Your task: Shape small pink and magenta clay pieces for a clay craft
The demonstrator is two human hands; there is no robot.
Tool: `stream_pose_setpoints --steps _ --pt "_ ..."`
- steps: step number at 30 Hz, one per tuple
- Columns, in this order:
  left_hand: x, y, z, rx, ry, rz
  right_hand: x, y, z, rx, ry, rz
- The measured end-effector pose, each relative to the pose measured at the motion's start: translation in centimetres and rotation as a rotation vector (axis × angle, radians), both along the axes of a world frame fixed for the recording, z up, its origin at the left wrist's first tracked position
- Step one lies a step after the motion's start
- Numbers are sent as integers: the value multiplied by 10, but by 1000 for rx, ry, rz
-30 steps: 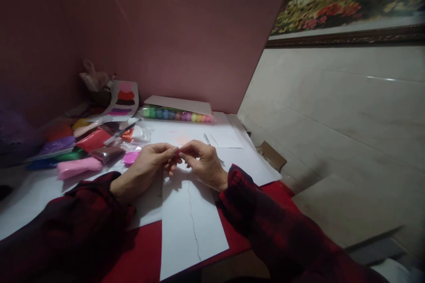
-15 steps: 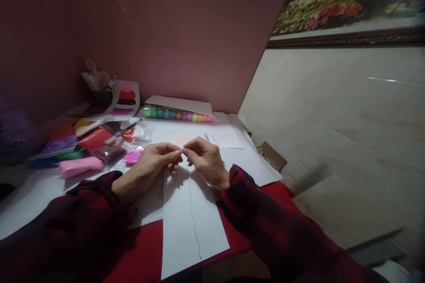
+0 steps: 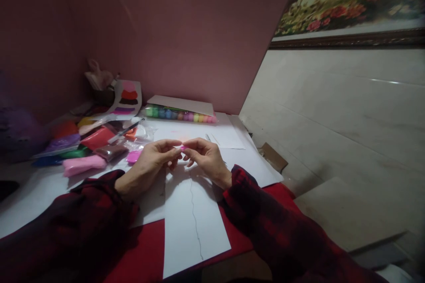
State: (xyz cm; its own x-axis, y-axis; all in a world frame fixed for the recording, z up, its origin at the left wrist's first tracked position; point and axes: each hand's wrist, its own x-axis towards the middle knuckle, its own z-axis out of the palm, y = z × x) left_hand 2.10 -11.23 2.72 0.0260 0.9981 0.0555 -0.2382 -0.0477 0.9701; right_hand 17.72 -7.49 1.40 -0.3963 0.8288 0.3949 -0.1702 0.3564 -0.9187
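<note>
A small bit of bright pink modelling clay (image 3: 182, 147) sits between the fingertips of both hands, above the paper. My left hand (image 3: 154, 158) pinches it from the left with thumb and forefinger. From the other side, the thumb and forefinger of my right hand (image 3: 207, 159) close on the same bit. Below them lies a white sheet (image 3: 186, 243) with a wavy pencil line running down it. Just left of my left hand is a lump of magenta clay (image 3: 134, 156), apparently in clear wrapping.
Several clay packets, among them a pink one (image 3: 84, 166) and a red one (image 3: 98, 138), lie heaped at the left. A clear pack of coloured pots (image 3: 179, 115) stands at the back under a white board. A colour-swatch sheet (image 3: 129, 97) leans behind the packets. Red cloth (image 3: 146, 247) covers the front edge.
My fingertips have shifted slightly around the pink clay, and more of it shows between them. The whole view has moved a little; the sheet and packets lie as before.
</note>
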Motion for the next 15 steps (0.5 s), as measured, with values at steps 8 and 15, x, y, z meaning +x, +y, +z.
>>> stream_pose_setpoints --steps 8,15 --pt "0 -3 1 27 95 -39 0 -5 0 75 -62 -18" --pt "1 -2 0 -27 91 -64 4 -4 -1 284 -215 -126"
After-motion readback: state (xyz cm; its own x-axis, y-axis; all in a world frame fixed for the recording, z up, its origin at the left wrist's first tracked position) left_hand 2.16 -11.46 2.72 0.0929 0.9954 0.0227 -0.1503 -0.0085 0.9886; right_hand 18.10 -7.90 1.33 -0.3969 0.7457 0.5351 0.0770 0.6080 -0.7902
